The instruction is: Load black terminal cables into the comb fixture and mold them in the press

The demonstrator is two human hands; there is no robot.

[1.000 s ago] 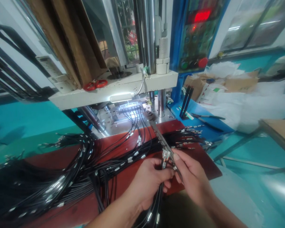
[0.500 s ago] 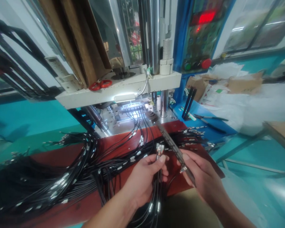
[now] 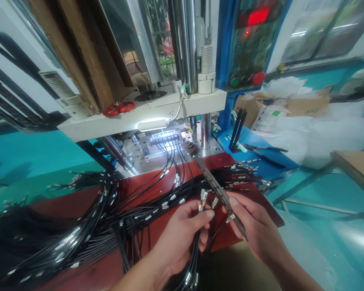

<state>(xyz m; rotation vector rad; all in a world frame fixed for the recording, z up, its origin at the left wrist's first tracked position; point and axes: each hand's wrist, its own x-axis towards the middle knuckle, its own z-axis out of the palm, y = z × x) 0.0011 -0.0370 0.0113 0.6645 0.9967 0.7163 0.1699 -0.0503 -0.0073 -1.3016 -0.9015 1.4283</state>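
Note:
My left hand [image 3: 182, 230] is closed around several black cables, whose bright metal terminals [image 3: 203, 196] stick up past the thumb. One terminal [image 3: 214, 202] stands apart from that bunch, close to the bar's edge. In my right hand [image 3: 256, 222] is a long, dark metal bar [image 3: 214, 184] with notches along it, tilted with its far end pointing toward the press. Near the fingers, another terminal [image 3: 230, 218] sits at the bar, with a cable hanging below it. The fingertips under the bar are partly hidden.
Large bundles of black cables [image 3: 87, 230] cover the red-brown work surface [image 3: 139, 184]. Behind it stands a press with a white plate [image 3: 182, 108] and a lit mould [image 3: 165, 137] with cables in it. Red-handled scissors [image 3: 118, 108] lie on the plate; pliers [image 3: 267, 151] lie on the right.
One terminal has separated from the bunch in my left hand toward the bar. My right hand still holds the bar. The camera view has shifted slightly.

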